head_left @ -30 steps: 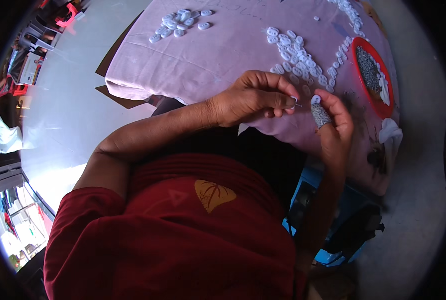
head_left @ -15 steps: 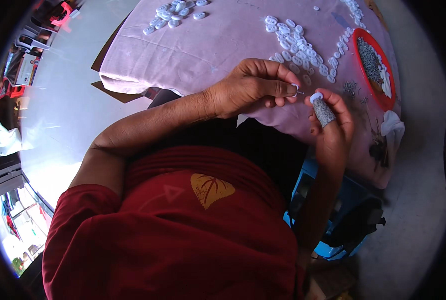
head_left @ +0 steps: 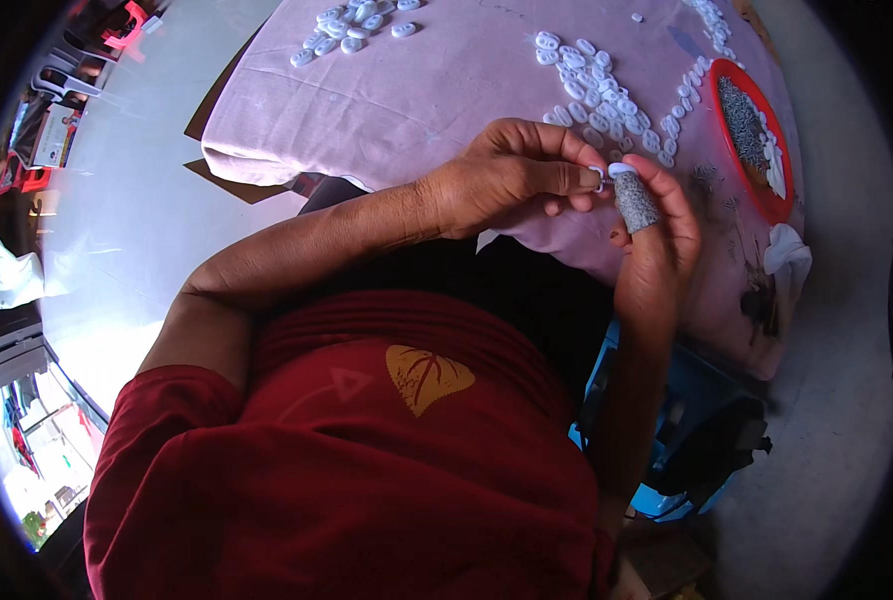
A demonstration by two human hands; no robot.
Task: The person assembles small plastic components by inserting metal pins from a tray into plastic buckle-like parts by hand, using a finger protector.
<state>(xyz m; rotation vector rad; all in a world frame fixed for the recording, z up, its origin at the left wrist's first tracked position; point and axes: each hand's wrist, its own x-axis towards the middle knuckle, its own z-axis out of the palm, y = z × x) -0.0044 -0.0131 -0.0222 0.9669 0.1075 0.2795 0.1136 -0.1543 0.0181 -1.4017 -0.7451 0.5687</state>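
My left hand (head_left: 497,175) is closed, pinching a small white oval plastic piece (head_left: 597,176) between thumb and finger. A thin screw (head_left: 608,181) juts from that piece toward my right hand (head_left: 667,225). My right hand is closed on another white oval plastic piece (head_left: 622,169), held at the tip of the thumb. A grey speckled finger cover (head_left: 637,202) wraps that thumb. The two pieces nearly meet above the near edge of the pink tablecloth (head_left: 447,70); whether the screw touches the right one, I cannot tell.
Several white oval pieces lie in a pile (head_left: 597,85) beyond my hands and another pile (head_left: 357,22) at far left. At right, a red tray (head_left: 719,105) holds grey screws (head_left: 742,120). A white cloth (head_left: 787,252) hangs at the table's right edge, over a blue object (head_left: 667,500).
My right hand has moved up and slightly left, bringing its white piece close to the screw. The left hand has barely moved and keeps its pinch.
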